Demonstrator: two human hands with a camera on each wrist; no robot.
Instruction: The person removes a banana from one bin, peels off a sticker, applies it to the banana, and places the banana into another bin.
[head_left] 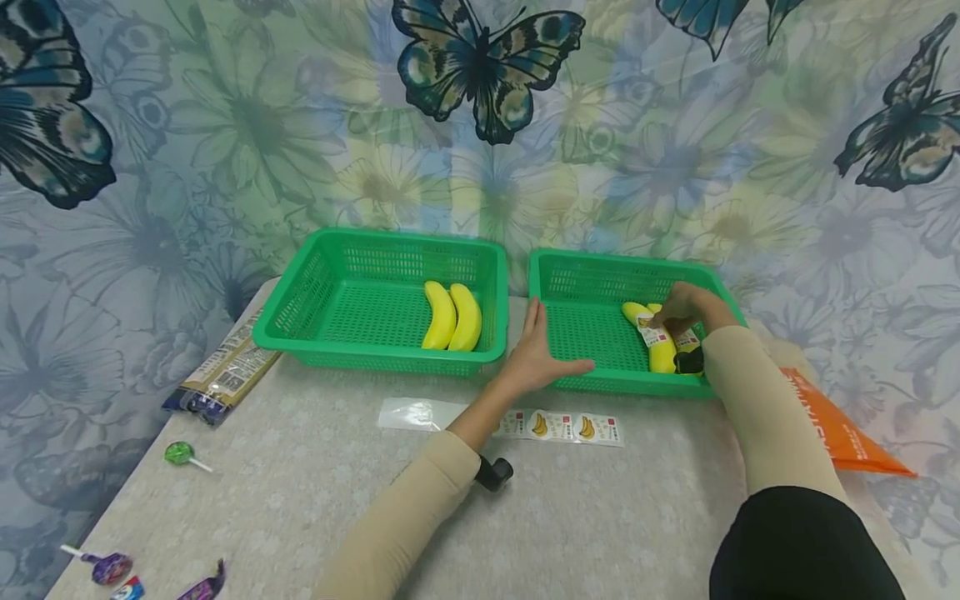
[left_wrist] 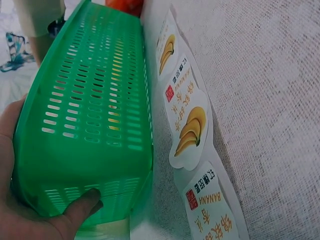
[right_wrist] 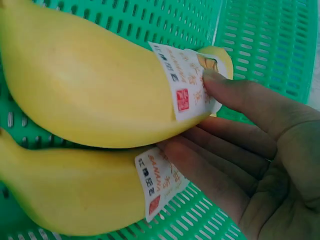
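Inside the right-hand green basket [head_left: 592, 333]: one yellow banana [right_wrist: 90, 80], banana-printed label [right_wrist: 181, 85] across it near one end; whether raised off the basket floor, cannot tell. Right hand [head_left: 686, 308]: clamped on that banana, thumb pressed on the label, fingers along the underside; the hold probably serves to smooth the paper down around the curve. Second banana [right_wrist: 75, 190], same basket: just beside the first, likewise labelled, kept close perhaps for want of room at that end. Left hand [head_left: 534, 358]: at the basket's near left corner, fingers extended and thumb spread well apart from them, the thumb against the outer wall; clasping nothing, apparently steadying the basket. Left-hand green basket [head_left: 375, 360]: holds two unlabelled bananas [head_left: 467, 318], side by side against its right end. Label strip [head_left: 558, 426]: flat on the table [head_left: 300, 500] before the baskets, printed labels toward the right, bare backing toward the left, placed presumably within easy reach; the left forearm crosses above it and hides its middle. Black wrist camera [head_left: 690, 361], right arm: covers part of the second banana in the head view. Remaining items: gold packet [head_left: 232, 367] beside the left-hand basket; green lollipop [head_left: 179, 453], purple lollipop [head_left: 112, 568] and wrapped sweets [head_left: 204, 589] at the table's left; orange bag [head_left: 840, 433], partly behind the right sleeve; butterfly-printed cloth [head_left: 300, 125] backing all.
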